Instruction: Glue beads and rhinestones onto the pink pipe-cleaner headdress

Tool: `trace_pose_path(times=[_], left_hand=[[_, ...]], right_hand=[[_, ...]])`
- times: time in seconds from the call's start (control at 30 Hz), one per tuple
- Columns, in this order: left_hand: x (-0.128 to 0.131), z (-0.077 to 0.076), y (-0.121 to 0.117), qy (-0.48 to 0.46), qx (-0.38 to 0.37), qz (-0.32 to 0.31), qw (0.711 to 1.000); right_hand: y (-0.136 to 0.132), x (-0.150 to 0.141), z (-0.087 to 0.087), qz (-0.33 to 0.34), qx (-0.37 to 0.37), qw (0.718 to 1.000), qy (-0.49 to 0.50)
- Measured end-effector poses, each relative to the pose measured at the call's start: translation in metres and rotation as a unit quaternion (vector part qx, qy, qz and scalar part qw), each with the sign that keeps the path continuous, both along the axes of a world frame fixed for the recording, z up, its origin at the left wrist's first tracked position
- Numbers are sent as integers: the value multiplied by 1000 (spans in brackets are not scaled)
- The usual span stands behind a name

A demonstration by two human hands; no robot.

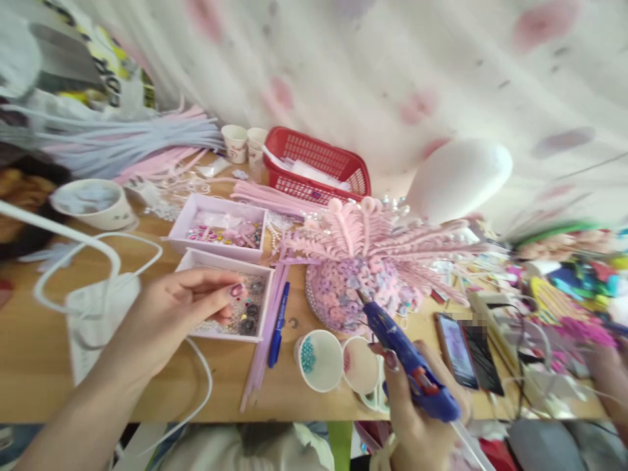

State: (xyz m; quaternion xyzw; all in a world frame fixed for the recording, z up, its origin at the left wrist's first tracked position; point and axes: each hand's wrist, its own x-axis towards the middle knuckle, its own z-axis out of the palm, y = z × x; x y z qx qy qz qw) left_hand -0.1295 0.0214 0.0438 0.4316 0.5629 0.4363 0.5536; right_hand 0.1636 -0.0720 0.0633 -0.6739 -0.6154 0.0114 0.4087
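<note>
One blue glue gun (392, 333) fills your right hand (409, 418), its nozzle toward the single pink-and-lilac ornament (338, 288) just beyond; contact is unclear. Your left hand (184, 304) pinches narrow over the nearer box (226, 335) of two; whether it holds anything, I can't tell. You seem to be picking pieces, which calls for a careful pinch. One pen (279, 327) lies between your hands.

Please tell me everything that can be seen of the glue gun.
The glue gun is blue, apparently plastic, with pale marks, a red part and a pale stick at its rear. The right hand holds it slanted, nozzle towards the pink ornament; whether they touch is unclear.
</note>
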Motion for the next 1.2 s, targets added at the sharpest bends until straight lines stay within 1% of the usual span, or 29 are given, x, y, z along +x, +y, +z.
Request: trace_pose_path(times=[0.1, 0.2, 0.3, 0.4, 0.7, 0.93, 1.07, 1.2], left_hand=[[0, -12, -3, 27, 31, 9, 999], [-1, -15, -5, 53, 16, 10, 998], [0, -10, -5, 56, -9, -13, 998], [4, -5, -4, 45, -7, -32, 998], [8, -7, -3, 32, -16, -63, 997], [19, 1, -5, 1, -1, -96, 995], [31, 6, -11, -13, 2, -85, 996], [46, 10, -12, -9, 8, -81, 997]], right_hand=[[3, 0, 1, 4, 8, 999, -32], [5, -1, -1, -13, -2, 999, -31], [8, -6, -2, -27, -17, 999, -13], [11, -8, -4, -31, -28, 999, -19], [14, -2, -12, -33, -34, 998, -38], [12, -8, -10, -53, -34, 997, -39], [9, -7, -9, -39, -30, 996, -70], [5, -7, -9, -38, -12, 998, -57]])
